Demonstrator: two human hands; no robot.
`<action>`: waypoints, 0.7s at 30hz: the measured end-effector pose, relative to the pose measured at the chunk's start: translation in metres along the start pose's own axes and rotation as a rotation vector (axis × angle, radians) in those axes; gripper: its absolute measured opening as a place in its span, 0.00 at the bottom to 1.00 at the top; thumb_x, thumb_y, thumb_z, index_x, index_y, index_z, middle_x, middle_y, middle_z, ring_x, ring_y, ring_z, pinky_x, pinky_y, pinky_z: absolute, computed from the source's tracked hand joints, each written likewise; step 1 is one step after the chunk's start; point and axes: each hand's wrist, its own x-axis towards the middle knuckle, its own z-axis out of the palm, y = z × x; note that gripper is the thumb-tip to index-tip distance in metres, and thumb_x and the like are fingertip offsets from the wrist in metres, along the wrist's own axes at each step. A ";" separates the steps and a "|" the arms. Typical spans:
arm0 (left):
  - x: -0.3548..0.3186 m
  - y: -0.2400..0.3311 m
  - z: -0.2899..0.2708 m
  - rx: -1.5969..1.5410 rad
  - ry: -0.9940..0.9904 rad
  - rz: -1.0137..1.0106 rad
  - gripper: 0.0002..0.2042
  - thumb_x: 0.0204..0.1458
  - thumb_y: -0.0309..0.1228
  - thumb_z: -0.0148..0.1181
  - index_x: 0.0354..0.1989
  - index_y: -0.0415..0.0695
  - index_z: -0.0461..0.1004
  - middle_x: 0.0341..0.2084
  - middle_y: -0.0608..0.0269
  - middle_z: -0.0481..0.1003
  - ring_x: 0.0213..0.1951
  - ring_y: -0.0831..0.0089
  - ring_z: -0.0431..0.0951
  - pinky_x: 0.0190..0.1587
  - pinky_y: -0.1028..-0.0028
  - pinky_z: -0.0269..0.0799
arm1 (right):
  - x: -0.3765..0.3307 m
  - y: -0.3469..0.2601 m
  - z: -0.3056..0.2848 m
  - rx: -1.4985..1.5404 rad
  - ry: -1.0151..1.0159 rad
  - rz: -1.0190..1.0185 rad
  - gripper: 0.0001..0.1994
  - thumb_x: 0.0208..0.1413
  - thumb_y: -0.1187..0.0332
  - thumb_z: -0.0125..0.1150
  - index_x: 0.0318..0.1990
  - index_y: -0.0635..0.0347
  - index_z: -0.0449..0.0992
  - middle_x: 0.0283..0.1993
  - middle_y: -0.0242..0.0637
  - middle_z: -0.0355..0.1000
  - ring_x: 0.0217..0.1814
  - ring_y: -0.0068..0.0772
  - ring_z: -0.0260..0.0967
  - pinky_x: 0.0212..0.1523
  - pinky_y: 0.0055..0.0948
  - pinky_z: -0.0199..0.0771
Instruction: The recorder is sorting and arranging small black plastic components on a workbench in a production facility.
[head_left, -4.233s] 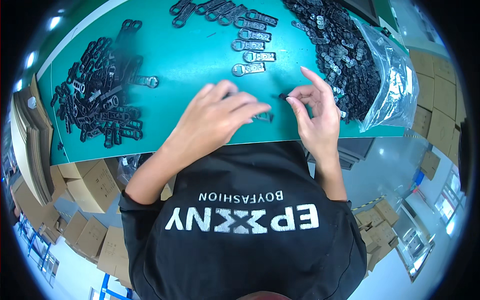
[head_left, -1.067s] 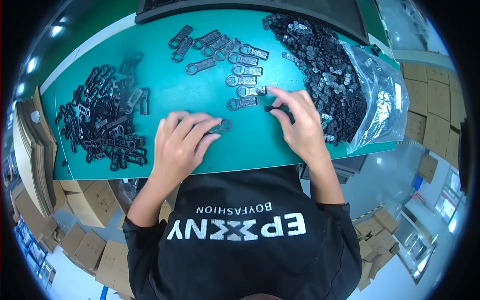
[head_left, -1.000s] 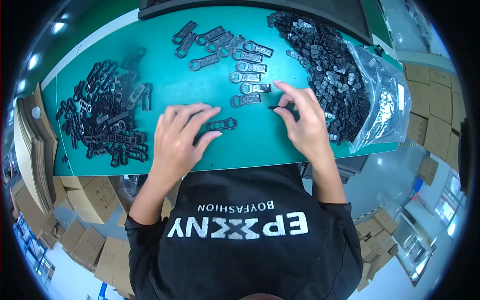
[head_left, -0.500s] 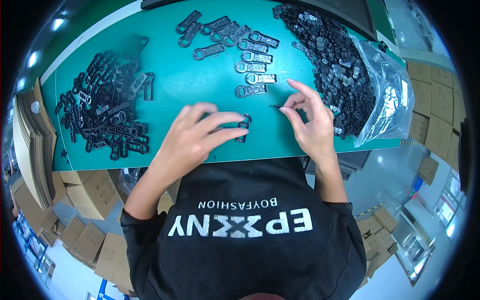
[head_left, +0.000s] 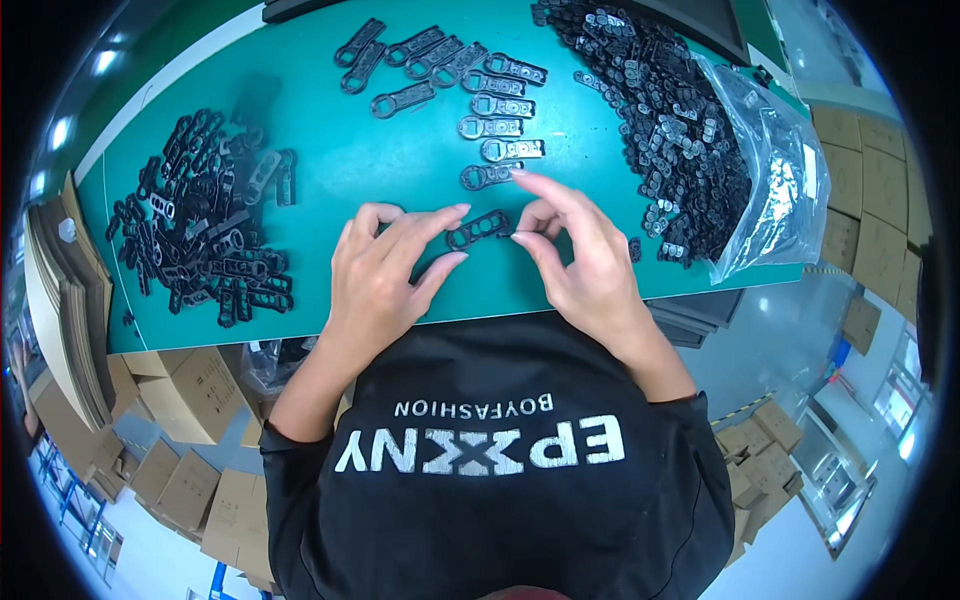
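Observation:
Between my hands a black plastic part [head_left: 480,230], long with a ring at one end, lies slantwise on the green table. My left hand [head_left: 385,262] is open at its ring end, thumb and forefinger apart on either side of it. My right hand [head_left: 590,262] pinches a small black piece [head_left: 504,236] between thumb and forefinger, close to the part's right end; whether the two touch I cannot tell. Just beyond, several similar long parts [head_left: 497,127] are lined up in a column, the nearest [head_left: 484,177] partly behind my right forefinger.
A heap of long black parts [head_left: 205,225] covers the table's left side. At the right is a big pile of small black pieces [head_left: 675,140] beside a clear plastic bag [head_left: 770,170]. More long parts [head_left: 405,98] lie loosely at the back. Cardboard boxes [head_left: 190,390] stand below the table.
The long part has gone from upright to slantwise, and my left hand has let go of it. My right hand has come leftward to it with the small piece.

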 end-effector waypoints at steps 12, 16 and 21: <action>-0.006 -0.003 0.004 -0.018 0.013 -0.018 0.26 0.49 0.33 0.80 0.60 0.57 0.84 0.44 0.79 0.87 0.41 0.66 0.75 0.43 0.66 0.70 | 0.017 -0.012 0.013 -0.247 -0.044 -0.132 0.36 0.51 0.87 0.73 0.69 0.57 0.76 0.34 0.36 0.78 0.37 0.40 0.76 0.37 0.37 0.78; -0.008 -0.007 0.006 0.000 0.025 -0.008 0.25 0.50 0.33 0.79 0.59 0.57 0.83 0.45 0.79 0.87 0.42 0.66 0.75 0.43 0.65 0.70 | 0.017 -0.006 0.009 -0.395 -0.124 -0.295 0.34 0.50 0.84 0.74 0.68 0.56 0.78 0.33 0.34 0.78 0.37 0.38 0.76 0.36 0.38 0.76; -0.007 -0.005 0.005 -0.011 0.028 -0.007 0.25 0.50 0.33 0.79 0.59 0.56 0.83 0.45 0.79 0.87 0.42 0.65 0.75 0.43 0.65 0.70 | 0.006 0.006 0.010 -0.377 -0.064 -0.378 0.32 0.50 0.80 0.74 0.66 0.54 0.80 0.37 0.32 0.81 0.38 0.35 0.75 0.36 0.36 0.72</action>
